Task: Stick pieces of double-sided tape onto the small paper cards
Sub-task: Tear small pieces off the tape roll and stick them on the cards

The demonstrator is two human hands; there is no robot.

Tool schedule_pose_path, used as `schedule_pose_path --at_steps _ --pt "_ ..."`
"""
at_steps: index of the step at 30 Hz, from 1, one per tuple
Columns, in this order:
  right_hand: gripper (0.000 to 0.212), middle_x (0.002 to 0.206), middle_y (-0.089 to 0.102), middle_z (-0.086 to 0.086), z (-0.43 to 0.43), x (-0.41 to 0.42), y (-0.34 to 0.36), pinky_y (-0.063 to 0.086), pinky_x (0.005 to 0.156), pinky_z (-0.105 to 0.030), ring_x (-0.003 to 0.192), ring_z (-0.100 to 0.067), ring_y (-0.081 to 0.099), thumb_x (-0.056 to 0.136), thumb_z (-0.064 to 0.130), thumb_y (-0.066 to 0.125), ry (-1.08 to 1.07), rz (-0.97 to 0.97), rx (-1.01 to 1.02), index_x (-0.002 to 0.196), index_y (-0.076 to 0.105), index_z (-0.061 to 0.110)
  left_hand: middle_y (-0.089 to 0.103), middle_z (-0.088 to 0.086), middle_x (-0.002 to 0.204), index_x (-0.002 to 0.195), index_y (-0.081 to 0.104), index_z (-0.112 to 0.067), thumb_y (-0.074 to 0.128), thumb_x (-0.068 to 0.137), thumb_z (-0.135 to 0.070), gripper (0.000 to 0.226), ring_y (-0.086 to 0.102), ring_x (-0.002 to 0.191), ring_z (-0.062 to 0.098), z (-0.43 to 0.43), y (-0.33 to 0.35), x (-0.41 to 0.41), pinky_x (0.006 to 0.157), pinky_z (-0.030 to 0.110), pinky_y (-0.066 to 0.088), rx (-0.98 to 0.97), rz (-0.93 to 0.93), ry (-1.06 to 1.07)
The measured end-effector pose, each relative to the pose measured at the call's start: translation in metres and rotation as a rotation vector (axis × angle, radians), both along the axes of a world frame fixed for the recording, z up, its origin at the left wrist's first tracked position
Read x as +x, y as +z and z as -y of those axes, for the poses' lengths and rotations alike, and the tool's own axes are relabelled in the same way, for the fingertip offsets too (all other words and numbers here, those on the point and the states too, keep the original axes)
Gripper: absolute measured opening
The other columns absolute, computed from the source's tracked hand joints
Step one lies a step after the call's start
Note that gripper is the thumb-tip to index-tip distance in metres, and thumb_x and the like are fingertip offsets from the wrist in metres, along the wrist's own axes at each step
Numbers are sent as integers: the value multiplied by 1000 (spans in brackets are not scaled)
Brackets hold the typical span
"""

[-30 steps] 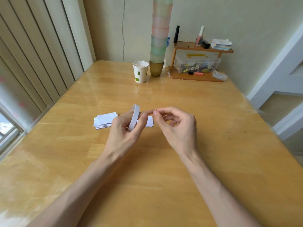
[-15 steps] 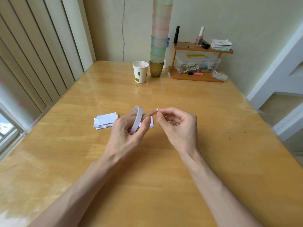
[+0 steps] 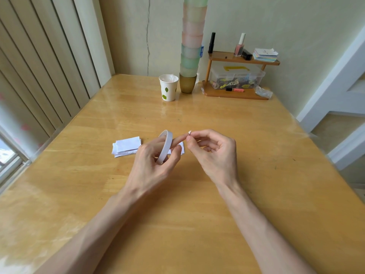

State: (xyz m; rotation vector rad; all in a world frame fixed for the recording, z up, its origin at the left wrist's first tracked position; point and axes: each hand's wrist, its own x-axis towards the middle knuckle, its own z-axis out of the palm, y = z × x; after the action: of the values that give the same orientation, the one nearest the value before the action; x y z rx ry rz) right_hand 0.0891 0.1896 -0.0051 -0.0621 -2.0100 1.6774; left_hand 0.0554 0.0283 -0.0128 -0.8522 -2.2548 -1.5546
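Fingers point(image 3: 177, 139) of the left hand point(image 3: 150, 167) grip a tape roll point(image 3: 166, 146) over the paper cards point(image 3: 127, 146); the right hand point(image 3: 215, 155) pinches a tape piece point(image 3: 190, 132) beside the roll.

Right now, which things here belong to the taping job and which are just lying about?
Job: tape roll, held by left hand; tape piece, pinched by right hand; paper cards.
Lying about: paper cup, stacked tumblers, wooden shelf, clear box, nail polish.

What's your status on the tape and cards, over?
Left hand grips tape roll. Right hand pinches small tape piece. Card stack on table beyond left hand, untouched; nothing blocking it.
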Motion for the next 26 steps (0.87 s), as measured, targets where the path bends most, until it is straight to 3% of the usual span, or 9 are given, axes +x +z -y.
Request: schedule_pose_path --at_steps 3,6,8,11,15,17,21,24,26 --pt "12 83 77 8 -1 -1 0 51 67 -21 69 -8 68 88 10 81 2 3 -2 86 78 21 29 -9 62 123 74 -33 62 100 -4 39 34 57 7 0 -2 -1 55 20 27 -13 2 9" --pt "15 82 77 10 -1 -2 -1 50 67 -19 68 -7 67 88 7 80 1 -2 2 85 77 22 29 -5 62 123 75 -33 59 96 -12 37 33 59 12 0 -3 -2 55 38 31 -28 -8 6" --pt "16 81 77 10 -1 -2 -2 50 67 -19 68 -7 67 88 7 79 3 -7 6 85 77 22 30 -7 61 121 76 -32 58 95 -14 36 34 61 11 0 -4 -2 57 41 31 -25 -9 6" --pt "15 82 77 10 -2 -2 -2 52 67 -21 68 -6 67 88 5 79 9 -18 13 86 78 21 30 -5 61 120 77 -29 57 94 -13 37 34 62 11 0 -3 -1 57 39 31 -26 -4 7" --pt "16 84 78 9 -3 -2 -1 55 70 -31 70 -7 68 89 6 79 25 -29 13 88 79 22 31 3 64 125 75 -31 57 95 -5 43 33 59 15 0 0 -2 59 17 30 -26 -18 5" --pt "11 84 79 8 -4 -2 -2 56 72 -34 71 -12 70 90 8 80 35 -34 11 91 81 18 33 0 63 125 75 -31 58 96 -3 43 34 58 16 1 0 -1 60 15 31 -27 -20 15" --pt "7 83 79 5 -7 -4 -3 58 73 -37 71 -16 70 92 11 79 56 -40 19 99 82 11 41 -21 56 104 77 0 58 98 5 22 28 55 20 3 -3 -2 69 5 35 -8 33 21" --pt "7 83 78 1 -9 -4 -2 58 71 -35 68 -13 69 94 12 77 68 -51 37 100 81 11 30 -13 55 107 80 -10 58 97 5 28 26 56 26 2 0 -1 67 3 34 24 63 -4" --pt "7 84 77 1 -10 -5 -2 58 70 -35 67 -13 69 95 12 76 71 -55 47 100 81 13 32 0 56 106 81 -22 58 97 -1 32 28 57 30 2 1 0 56 16 31 28 98 -29"
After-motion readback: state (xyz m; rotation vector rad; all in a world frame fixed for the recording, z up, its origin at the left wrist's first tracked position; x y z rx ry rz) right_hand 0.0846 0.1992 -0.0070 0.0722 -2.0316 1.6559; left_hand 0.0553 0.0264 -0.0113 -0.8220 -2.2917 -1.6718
